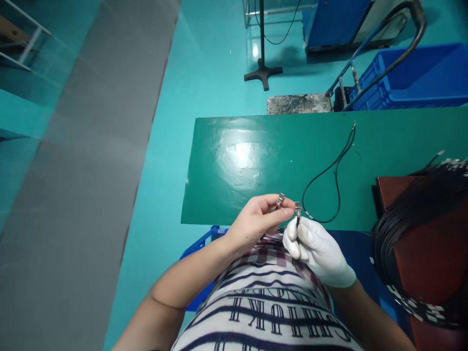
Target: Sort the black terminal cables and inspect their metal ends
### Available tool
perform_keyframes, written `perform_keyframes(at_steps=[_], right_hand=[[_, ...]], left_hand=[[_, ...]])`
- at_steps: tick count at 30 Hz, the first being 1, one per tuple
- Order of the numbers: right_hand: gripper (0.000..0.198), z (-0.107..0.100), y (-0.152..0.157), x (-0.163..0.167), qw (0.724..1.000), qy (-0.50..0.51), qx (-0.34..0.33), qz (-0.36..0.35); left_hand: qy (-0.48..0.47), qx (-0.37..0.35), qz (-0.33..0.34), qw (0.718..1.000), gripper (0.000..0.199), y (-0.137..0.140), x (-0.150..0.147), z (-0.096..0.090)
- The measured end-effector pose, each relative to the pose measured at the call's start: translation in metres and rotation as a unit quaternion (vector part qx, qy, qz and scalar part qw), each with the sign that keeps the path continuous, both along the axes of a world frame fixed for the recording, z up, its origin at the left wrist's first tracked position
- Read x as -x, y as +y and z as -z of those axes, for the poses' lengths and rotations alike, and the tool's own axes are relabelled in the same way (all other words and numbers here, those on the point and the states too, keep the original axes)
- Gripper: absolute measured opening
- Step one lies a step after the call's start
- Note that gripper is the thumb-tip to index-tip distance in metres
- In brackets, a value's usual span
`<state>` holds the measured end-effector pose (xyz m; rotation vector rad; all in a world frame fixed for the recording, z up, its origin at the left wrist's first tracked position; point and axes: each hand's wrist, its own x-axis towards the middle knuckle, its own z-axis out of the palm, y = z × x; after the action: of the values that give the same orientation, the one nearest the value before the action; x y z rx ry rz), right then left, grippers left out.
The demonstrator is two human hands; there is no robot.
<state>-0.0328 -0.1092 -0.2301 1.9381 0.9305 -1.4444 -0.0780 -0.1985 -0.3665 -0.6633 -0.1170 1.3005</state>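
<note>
Metal terminal clips are being handled just above the near edge of a green table point(256, 161). One small clip point(280, 199) is pinched between the thumb and fingertips of the bare left hand point(256, 219), which are pressed together around it. A second clip point(297, 208), crimped to the end of a thin black wire point(329, 170), is pinched by the closed fingertips of the right hand point(314, 248), which is covered by a white glove. The two clips are held close together, nearly touching, over the person's striped shirt.

The step in hand appears to be the bringing together of the loose clip and the wire's end. A fine alignment of the two small metal parts would seem to be called for, with both pinches kept firm.

From the gloved hand the wire is looped out across the table and its far end lies near the back edge. On the right, a large bundle of black wires point(413, 219) with metal ends is laid over a reddish-brown surface point(431, 253). The table top is glossy, with lamp glare reflected on it. Beyond it, a teal floor, a grey strip, a black stand base point(262, 74), a blue crate point(424, 73) and a trolley handle can be seen.
</note>
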Motion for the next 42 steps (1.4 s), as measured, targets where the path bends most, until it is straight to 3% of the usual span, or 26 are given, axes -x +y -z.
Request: perform_keyframes(at_steps=[11, 22, 29, 34, 39, 42], right_hand=[[0.041, 0.004, -0.003, -0.001, 0.991, -0.033, -0.029, -0.126], [0.033, 0.003, -0.008, -0.007, 0.998, 0.024, 0.014, 0.062], [0.033, 0.001, -0.008, -0.009, 0.997, 0.018, 0.013, 0.072], [0.034, 0.001, -0.009, -0.004, 0.997, -0.051, -0.062, -0.018], [0.025, 0.002, -0.011, 0.006, 0.963, -0.132, -0.168, -0.164], [0.021, 0.005, -0.014, 0.010, 0.948, -0.143, -0.200, -0.200]], left_hand=[[-0.048, 0.030, 0.061, 0.997, 0.024, 0.006, 0.000, -0.004], [-0.026, 0.028, 0.075, 0.996, 0.019, 0.001, -0.004, -0.003], [-0.036, 0.040, 0.061, 0.997, 0.017, 0.000, -0.004, -0.005], [-0.030, 0.032, 0.050, 0.998, 0.016, -0.003, -0.005, -0.005], [-0.029, 0.031, 0.050, 0.998, 0.019, -0.007, -0.009, -0.003], [-0.044, 0.043, 0.053, 0.997, 0.020, -0.008, -0.011, -0.004]])
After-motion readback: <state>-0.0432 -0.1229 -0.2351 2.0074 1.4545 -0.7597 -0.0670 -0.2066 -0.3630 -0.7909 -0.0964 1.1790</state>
